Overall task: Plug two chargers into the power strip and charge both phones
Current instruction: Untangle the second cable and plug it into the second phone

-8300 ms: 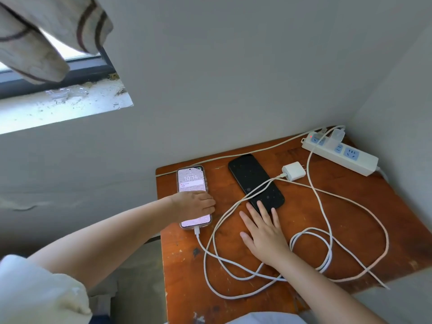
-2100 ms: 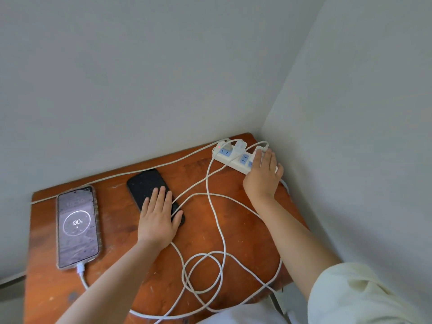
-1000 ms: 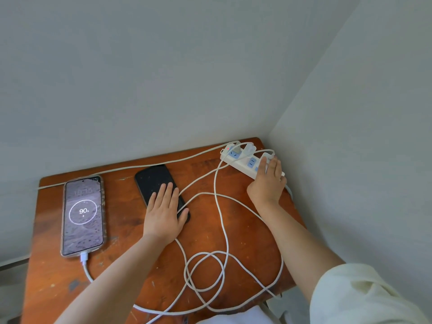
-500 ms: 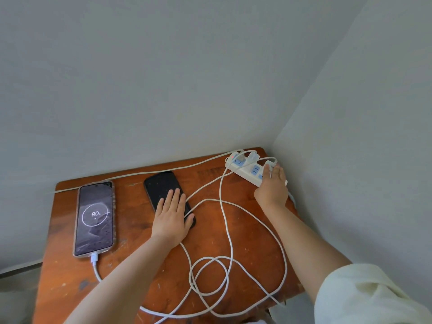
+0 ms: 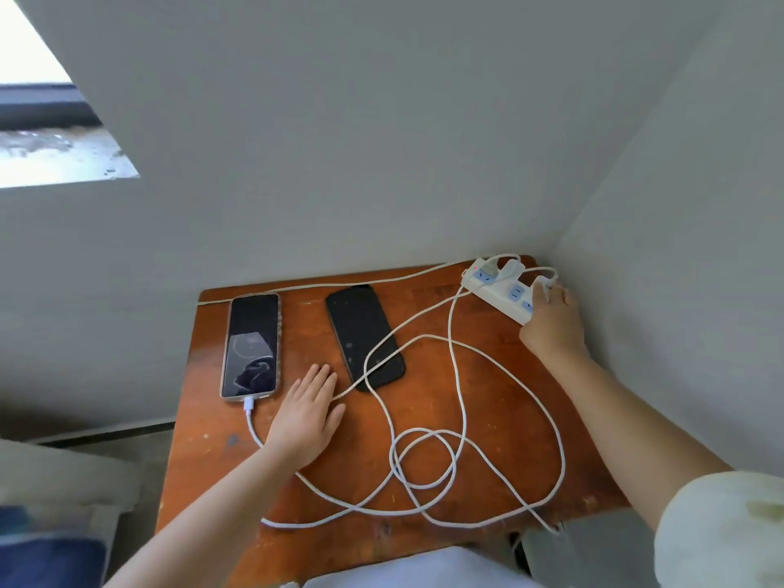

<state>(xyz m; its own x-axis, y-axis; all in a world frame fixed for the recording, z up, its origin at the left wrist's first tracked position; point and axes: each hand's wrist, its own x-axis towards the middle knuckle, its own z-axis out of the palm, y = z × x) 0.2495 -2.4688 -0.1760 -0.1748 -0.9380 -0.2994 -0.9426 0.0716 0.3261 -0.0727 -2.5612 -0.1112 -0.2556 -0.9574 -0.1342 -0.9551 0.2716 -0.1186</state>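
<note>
A white power strip [image 5: 499, 289] lies at the far right corner of the wooden table [image 5: 500, 401]. One white charger [image 5: 511, 267] sits plugged into it. My right hand [image 5: 551, 326] covers the strip's near end, fingers around a second white charger [image 5: 544, 284]. A phone in a clear case [image 5: 252, 345] lies at the left with a white cable [image 5: 250, 411] in its bottom port and a dim screen. The black phone [image 5: 364, 336] beside it is dark, with cables crossing its lower end. My left hand [image 5: 306, 420] lies flat between the phones, over a cable.
Loose white cable loops [image 5: 424, 464] spread over the table's middle and front edge. Walls close the table in behind and on the right. A window sill [image 5: 55, 157] shows at the upper left. Fabric [image 5: 46, 524] lies low at the left.
My left hand has slid off the black phone onto the table between the two phones. The left phone's charging display has dimmed. My right hand stays at the strip's end.
</note>
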